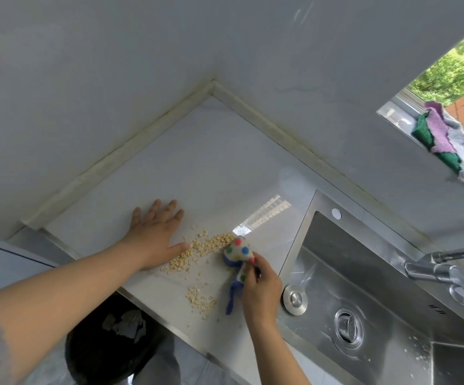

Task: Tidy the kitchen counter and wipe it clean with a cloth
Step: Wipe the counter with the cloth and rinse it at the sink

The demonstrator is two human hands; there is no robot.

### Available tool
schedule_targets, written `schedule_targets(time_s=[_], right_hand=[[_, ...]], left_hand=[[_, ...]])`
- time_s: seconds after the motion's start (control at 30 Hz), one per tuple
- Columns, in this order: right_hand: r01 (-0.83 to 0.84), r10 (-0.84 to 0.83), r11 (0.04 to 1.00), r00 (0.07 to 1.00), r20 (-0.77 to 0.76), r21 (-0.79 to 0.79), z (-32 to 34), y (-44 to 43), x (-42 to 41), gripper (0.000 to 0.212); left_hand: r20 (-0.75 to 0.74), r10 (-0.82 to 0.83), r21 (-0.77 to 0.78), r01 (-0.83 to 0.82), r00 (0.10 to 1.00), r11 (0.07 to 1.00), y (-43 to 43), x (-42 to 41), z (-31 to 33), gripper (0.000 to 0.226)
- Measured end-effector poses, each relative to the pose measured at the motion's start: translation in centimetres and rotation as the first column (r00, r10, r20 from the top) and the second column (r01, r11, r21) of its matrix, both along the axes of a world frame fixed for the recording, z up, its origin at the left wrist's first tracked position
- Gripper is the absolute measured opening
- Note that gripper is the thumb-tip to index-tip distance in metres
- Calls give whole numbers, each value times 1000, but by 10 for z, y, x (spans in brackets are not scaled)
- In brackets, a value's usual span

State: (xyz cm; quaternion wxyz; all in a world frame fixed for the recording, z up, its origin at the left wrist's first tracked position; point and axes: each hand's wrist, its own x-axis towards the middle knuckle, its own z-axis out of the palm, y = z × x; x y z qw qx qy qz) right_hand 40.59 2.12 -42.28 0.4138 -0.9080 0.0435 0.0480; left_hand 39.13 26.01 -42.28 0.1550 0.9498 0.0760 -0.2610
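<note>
My right hand (pixel 260 293) grips a bunched cloth (pixel 238 252), white with coloured dots and a blue underside, and holds it against the pale counter (pixel 211 173). Its head touches the right end of a line of spilled oat flakes (pixel 197 250). A second small heap of oat flakes (pixel 198 298) lies nearer the counter's front edge. My left hand (pixel 155 232) rests flat on the counter with fingers spread, its thumb at the left side of the flakes.
A steel sink (pixel 364 287) with a drain and a tap (pixel 436 268) lies to the right. A black-lined bin (pixel 114 343) stands below the counter's front edge. Coloured rags (pixel 447 140) hang on the window sill at the upper right.
</note>
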Motion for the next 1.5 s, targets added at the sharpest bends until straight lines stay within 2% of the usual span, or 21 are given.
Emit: schedule_targets(time_s=[0.17, 0.3, 0.6, 0.73, 0.87, 0.93, 1.07, 1.3, 1.4, 1.5], right_hand=[[155, -144, 985, 981, 130, -79, 10, -28, 40, 24], [168, -163, 967, 986, 43, -190, 5, -43, 53, 24], [-25, 23, 997, 1000, -20, -76, -16, 3, -23, 25], [44, -43, 999, 998, 47, -25, 3, 0, -21, 23], [165, -146, 977, 978, 146, -132, 5, -25, -25, 21], [210, -191, 962, 974, 118, -177, -3, -33, -36, 21], [184, -177, 958, 983, 54, -220, -19, -24, -65, 20], [114, -112, 992, 993, 44, -45, -15, 26, -76, 20], [172, -173, 985, 983, 63, 24, -6, 29, -78, 20], [236, -234, 972, 966, 108, -8, 3, 22, -80, 19]], left_hand=[[-58, -3, 1, 3, 998, 1000, 6, -9, -6, 117], [-99, -1, -2, 0, 995, 1000, 9, -11, -10, 136], [-84, -37, 13, 38, 996, 999, 16, -12, -10, 137], [-34, -70, -4, 70, 997, 998, 23, -25, -11, 138], [-25, -66, 9, 66, 997, 998, 26, -47, -17, 141], [-20, -55, 15, 55, 998, 998, 25, -56, -18, 138], [-16, -47, 13, 47, 999, 999, 27, -67, -20, 140], [11, -81, 28, 81, 997, 996, 35, -70, -25, 145], [19, -92, 38, 91, 996, 995, 37, -71, -26, 146], [36, -113, 50, 112, 993, 992, 40, -73, -25, 145]])
